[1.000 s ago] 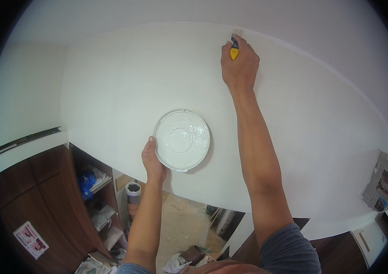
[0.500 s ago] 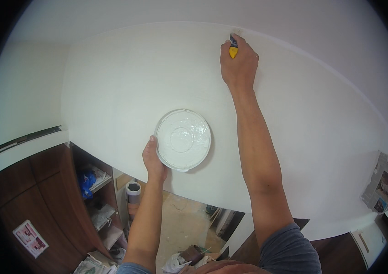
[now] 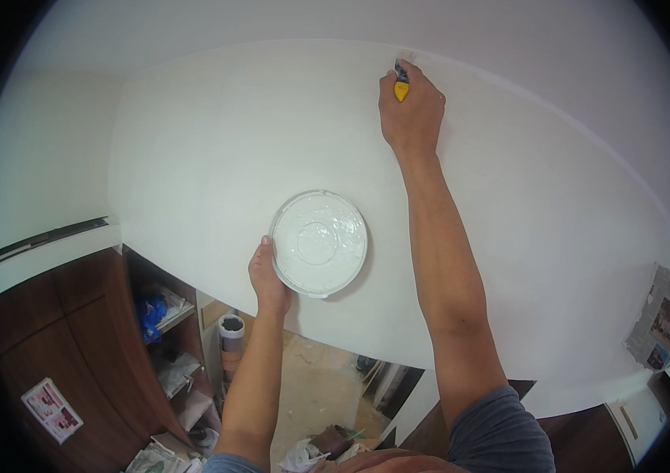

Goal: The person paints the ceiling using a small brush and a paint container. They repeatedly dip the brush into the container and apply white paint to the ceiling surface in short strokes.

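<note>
My right hand [image 3: 411, 117] is raised high and grips a small tool with a yellow handle [image 3: 401, 88], its tip pressed at the seam where the white wall [image 3: 216, 150] meets the ceiling. My left hand [image 3: 268, 277] holds a round white container [image 3: 319, 243] by its rim, lower down and close to the wall. The container is coated with white paste or paint inside. The tool's working end is mostly hidden by my fingers.
Dark wooden cabinets [image 3: 67, 331] with open shelves of clutter [image 3: 163, 315] stand at lower left. A grey cup [image 3: 231, 331] and debris lie on the floor [image 3: 311, 394] far below. A paper-covered fixture [image 3: 664, 315] hangs on the right.
</note>
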The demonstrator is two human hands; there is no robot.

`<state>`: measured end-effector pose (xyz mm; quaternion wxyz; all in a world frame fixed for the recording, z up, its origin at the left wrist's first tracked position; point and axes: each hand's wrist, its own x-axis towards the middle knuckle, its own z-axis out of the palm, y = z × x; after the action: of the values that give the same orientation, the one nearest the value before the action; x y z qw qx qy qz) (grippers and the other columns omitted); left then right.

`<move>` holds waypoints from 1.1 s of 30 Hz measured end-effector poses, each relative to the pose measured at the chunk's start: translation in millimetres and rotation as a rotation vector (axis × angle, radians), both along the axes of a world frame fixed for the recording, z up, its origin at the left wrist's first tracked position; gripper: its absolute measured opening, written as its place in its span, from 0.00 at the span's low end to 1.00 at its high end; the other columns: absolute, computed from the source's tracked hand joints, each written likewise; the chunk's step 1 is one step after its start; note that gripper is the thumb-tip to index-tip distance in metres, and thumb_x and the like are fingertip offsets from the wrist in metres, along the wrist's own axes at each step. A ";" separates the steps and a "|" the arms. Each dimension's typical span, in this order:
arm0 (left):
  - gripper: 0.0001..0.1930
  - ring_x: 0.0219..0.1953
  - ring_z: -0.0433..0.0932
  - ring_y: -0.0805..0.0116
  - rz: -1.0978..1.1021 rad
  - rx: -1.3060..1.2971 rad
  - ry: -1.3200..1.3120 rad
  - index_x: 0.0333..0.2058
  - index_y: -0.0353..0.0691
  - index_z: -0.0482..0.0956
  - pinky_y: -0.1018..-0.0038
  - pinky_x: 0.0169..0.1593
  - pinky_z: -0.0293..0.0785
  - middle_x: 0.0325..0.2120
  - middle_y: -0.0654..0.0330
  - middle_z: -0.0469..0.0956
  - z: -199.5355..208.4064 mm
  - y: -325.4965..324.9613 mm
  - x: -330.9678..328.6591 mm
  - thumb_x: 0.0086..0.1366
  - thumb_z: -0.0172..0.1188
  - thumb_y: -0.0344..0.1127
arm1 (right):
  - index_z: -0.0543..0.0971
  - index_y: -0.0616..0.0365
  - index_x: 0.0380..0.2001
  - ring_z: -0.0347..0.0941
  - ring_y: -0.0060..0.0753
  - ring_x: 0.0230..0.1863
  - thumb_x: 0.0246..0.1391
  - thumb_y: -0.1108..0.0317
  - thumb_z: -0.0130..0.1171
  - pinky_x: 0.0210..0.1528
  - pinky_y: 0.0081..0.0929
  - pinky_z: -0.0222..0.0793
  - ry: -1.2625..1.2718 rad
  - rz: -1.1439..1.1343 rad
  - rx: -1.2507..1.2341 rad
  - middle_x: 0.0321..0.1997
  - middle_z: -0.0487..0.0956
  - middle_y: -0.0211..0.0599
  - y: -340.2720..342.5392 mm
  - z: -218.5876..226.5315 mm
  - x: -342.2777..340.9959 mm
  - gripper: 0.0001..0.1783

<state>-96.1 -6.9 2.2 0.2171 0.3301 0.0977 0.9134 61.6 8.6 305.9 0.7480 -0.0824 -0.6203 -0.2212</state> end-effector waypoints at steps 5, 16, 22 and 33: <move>0.26 0.48 0.85 0.62 0.006 -0.006 0.032 0.54 0.27 0.76 0.67 0.53 0.83 0.48 0.49 0.84 -5.2 4.8 -6.3 0.81 0.52 0.51 | 0.84 0.69 0.50 0.84 0.57 0.44 0.65 0.60 0.59 0.53 0.46 0.80 0.006 0.000 0.008 0.43 0.87 0.55 -3.6 -1.6 -3.1 0.21; 0.23 0.45 0.85 0.66 -0.013 0.007 -0.005 0.51 0.29 0.79 0.70 0.51 0.83 0.45 0.53 0.85 -0.7 1.2 -0.6 0.81 0.52 0.48 | 0.83 0.69 0.50 0.84 0.57 0.44 0.65 0.60 0.60 0.52 0.46 0.80 -0.021 0.009 -0.011 0.44 0.86 0.55 -3.4 -0.8 -6.0 0.21; 0.21 0.43 0.85 0.69 -0.017 0.005 -0.023 0.49 0.31 0.80 0.72 0.49 0.82 0.43 0.55 0.86 -0.3 0.6 -0.3 0.82 0.52 0.47 | 0.83 0.69 0.50 0.84 0.58 0.46 0.65 0.60 0.60 0.53 0.47 0.80 -0.042 0.032 -0.025 0.45 0.86 0.55 -4.8 -1.0 -10.5 0.21; 0.21 0.43 0.85 0.69 -0.013 0.004 -0.030 0.47 0.32 0.80 0.71 0.49 0.82 0.43 0.55 0.85 0.2 0.2 -0.1 0.82 0.52 0.47 | 0.83 0.69 0.51 0.84 0.58 0.46 0.66 0.60 0.59 0.53 0.46 0.80 -0.061 0.019 -0.028 0.44 0.86 0.56 -6.0 -1.0 -14.2 0.22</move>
<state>-96.1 -6.7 2.4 0.2238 0.3176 0.0907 0.9170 47.4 2.6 304.9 0.7294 -0.0803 -0.6468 -0.2078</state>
